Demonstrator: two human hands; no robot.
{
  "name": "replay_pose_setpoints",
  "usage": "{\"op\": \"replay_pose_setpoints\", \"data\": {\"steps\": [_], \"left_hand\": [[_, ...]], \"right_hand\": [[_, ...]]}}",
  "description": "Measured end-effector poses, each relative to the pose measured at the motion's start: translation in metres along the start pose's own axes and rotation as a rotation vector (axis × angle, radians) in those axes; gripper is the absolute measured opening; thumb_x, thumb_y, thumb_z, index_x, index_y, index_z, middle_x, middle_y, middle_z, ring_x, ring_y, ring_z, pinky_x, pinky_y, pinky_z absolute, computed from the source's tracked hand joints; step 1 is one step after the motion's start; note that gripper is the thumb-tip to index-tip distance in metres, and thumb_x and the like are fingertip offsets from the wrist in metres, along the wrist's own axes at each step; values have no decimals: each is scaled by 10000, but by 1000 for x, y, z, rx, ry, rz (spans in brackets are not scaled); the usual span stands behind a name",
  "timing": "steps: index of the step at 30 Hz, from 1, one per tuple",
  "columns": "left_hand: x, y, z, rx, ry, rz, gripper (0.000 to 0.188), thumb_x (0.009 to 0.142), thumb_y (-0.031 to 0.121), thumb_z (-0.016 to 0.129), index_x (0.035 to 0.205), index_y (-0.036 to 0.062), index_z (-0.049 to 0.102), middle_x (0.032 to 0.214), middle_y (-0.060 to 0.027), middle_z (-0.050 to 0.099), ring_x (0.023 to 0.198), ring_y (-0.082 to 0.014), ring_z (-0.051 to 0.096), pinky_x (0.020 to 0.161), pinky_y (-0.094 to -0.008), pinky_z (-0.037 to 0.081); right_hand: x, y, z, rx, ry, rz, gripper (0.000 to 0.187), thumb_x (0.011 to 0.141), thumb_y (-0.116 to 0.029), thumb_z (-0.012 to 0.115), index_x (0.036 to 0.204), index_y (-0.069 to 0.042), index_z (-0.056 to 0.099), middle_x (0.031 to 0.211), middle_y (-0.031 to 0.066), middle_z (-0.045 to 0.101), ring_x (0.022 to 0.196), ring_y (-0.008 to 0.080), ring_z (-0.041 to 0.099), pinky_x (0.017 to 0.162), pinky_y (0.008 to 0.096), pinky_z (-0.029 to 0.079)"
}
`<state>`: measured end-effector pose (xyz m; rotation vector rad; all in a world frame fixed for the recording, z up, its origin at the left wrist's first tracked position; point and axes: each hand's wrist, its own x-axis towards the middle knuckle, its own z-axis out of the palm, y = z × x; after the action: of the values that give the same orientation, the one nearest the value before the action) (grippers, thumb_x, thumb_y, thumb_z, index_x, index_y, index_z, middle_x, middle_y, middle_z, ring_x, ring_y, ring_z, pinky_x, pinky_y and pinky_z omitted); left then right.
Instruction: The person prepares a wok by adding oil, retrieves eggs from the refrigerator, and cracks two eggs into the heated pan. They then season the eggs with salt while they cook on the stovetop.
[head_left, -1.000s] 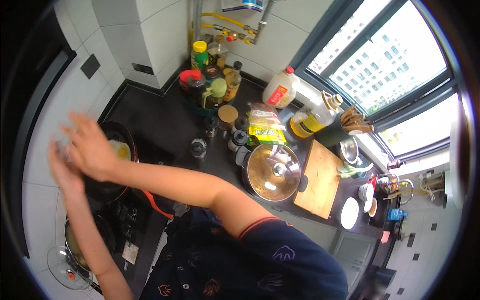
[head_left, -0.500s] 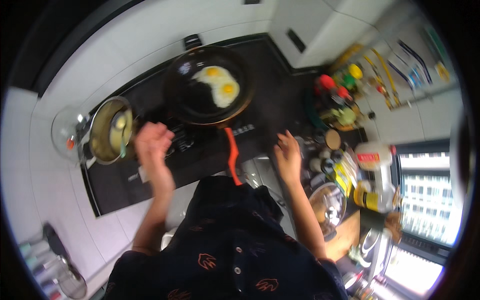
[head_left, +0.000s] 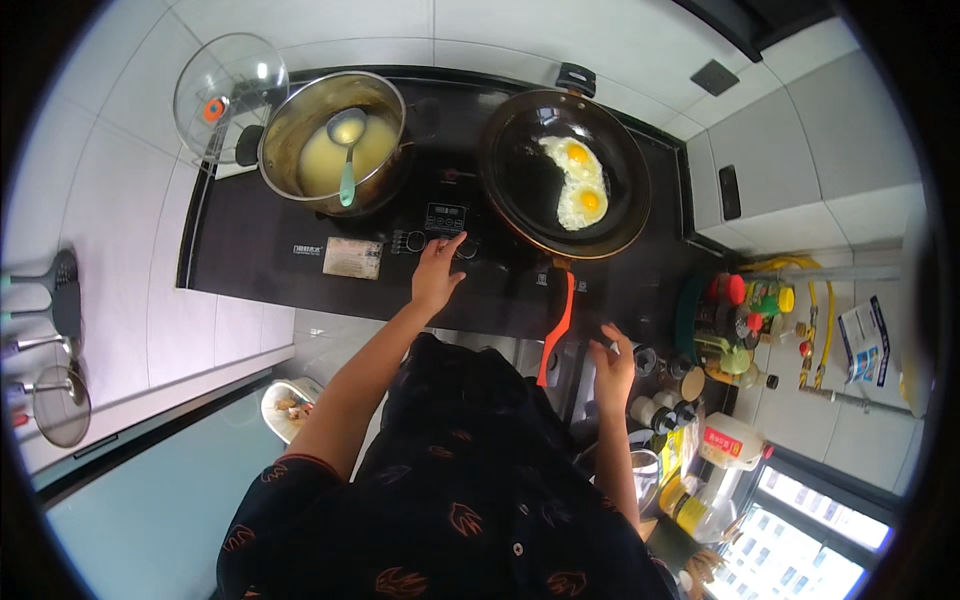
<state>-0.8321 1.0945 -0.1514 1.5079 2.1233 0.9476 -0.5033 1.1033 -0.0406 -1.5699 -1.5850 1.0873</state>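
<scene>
My left hand (head_left: 437, 276) is over the control panel (head_left: 446, 217) of the black stove, its thumb and index finger apart beside a round knob (head_left: 466, 247). Whether the fingertips touch the knob I cannot tell. To the right, my right hand (head_left: 613, 375) hovers empty near the front edge, fingers loosely bent and apart. Between and beyond my hands, a black frying pan (head_left: 522, 190) with an orange handle (head_left: 556, 330) holds two fried eggs (head_left: 580, 185) with whole yolks. A metal pot (head_left: 283, 150) of pale yellowish liquid stands on the left, with a green-handled ladle (head_left: 347, 180) in it.
A glass lid (head_left: 213, 85) leans against the wall behind the pot. A small worn card (head_left: 352, 258) lies on the stove (head_left: 260, 235). Jars and bottles (head_left: 735, 290) crowd the right side. Utensils (head_left: 62, 300) hang at the left, above a white bin (head_left: 285, 408).
The view has swung right, so the stove things sit differently in it. My left hand has gone from near the pot to the control panel. The right hand stays empty.
</scene>
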Motion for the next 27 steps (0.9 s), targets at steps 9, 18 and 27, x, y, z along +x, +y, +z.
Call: {"op": "replay_pose_setpoints", "data": {"steps": [9, 18, 27], "left_hand": [[17, -2, 9, -26, 118, -70, 403, 684, 245, 808, 1028, 144, 623, 1049, -38, 555, 934, -266, 608, 727, -384, 522], [7, 42, 33, 14, 355, -443, 457, 701, 301, 801, 1006, 79, 544, 1080, -76, 529, 926, -299, 598, 726, -409, 527], [-95, 8, 35, -368, -18, -384, 436, 758, 171, 748, 1129, 22, 575, 1068, -146, 601, 1014, -312, 587, 891, -376, 470]], "right_hand": [[-14, 14, -3, 24, -14, 87, 270, 893, -2, 586, 1162, -3, 575, 1307, 173, 535, 930, 181, 663, 789, 266, 523], [-20, 18, -2, 38, -34, 73, 278, 896, -11, 590, 1174, -16, 575, 1314, 168, 532, 911, 176, 653, 776, 264, 523], [-12, 20, 4, -11, -102, 56, 288, 891, -15, 599, 1178, -25, 579, 1298, 164, 540, 909, 162, 641, 763, 259, 522]]}}
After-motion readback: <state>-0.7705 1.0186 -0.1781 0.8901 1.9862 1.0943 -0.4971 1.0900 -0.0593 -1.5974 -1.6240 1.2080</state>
